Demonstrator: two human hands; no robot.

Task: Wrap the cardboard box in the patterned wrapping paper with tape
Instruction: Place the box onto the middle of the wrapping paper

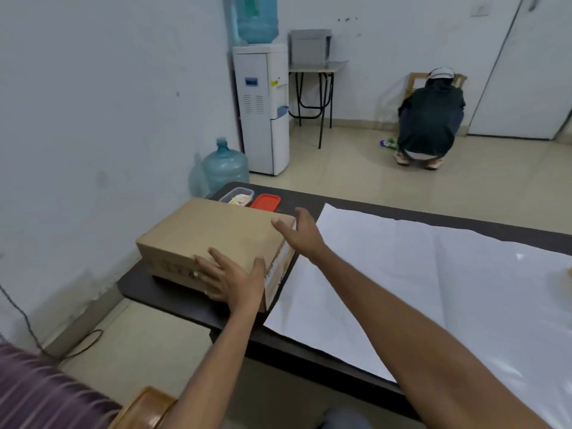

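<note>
Left hand (230, 280): open, fingers spread and nearly straight. The palm and fingers lie flat against the near face of the cardboard box (216, 239) at its near right corner, and the thumb lies over the top edge.
Right hand (300, 233): open, fingers splayed at the box's far right corner, thumb over the top face. I cannot tell whether it touches the cardboard.
Hands together: well apart, one at each end of the box's right side; neither is clamped on anything.
Box: lies flat at the left end of the dark table (136, 286), just beside the paper's left edge.
Wrapping paper (387, 274): spread flat on the table to the right of the box, plain white side up.
Behind the box: a clear container (236, 196) and a red lid (265, 202), side by side.
</note>
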